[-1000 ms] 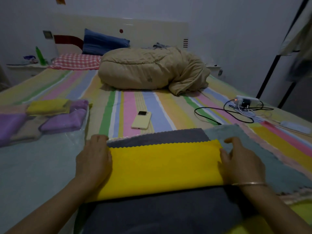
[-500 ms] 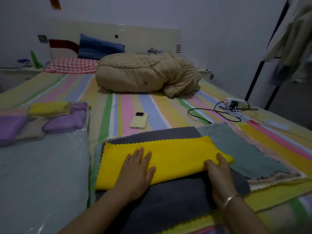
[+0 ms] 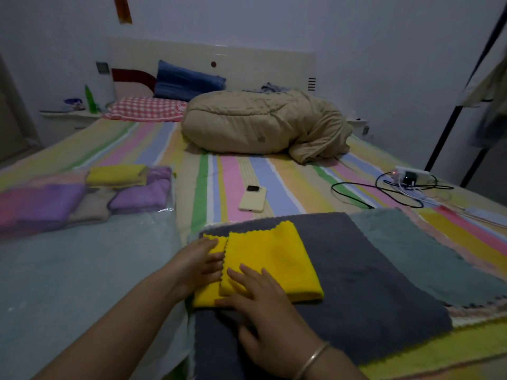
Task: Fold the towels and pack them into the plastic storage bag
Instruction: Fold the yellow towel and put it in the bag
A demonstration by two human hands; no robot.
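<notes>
The yellow towel [image 3: 274,256] lies on a grey towel [image 3: 370,283] spread over the bed [image 3: 233,176], folded across so that its right half covers most of the left. The scalloped edge of the flap stops short of the layer under it. Neither hand has a grip on the cloth. The left hand [image 3: 196,266] lies flat on the exposed lower layer, and the right hand [image 3: 266,305] presses straight, spread fingers on the flap's near corner. To finish this fold well, I would pin the lower layer with the left hand, slide the flap until the edges meet, then smooth from the crease outward. The bag [image 3: 82,270] lies just left, with folded towels [image 3: 137,197] at its far end.
</notes>
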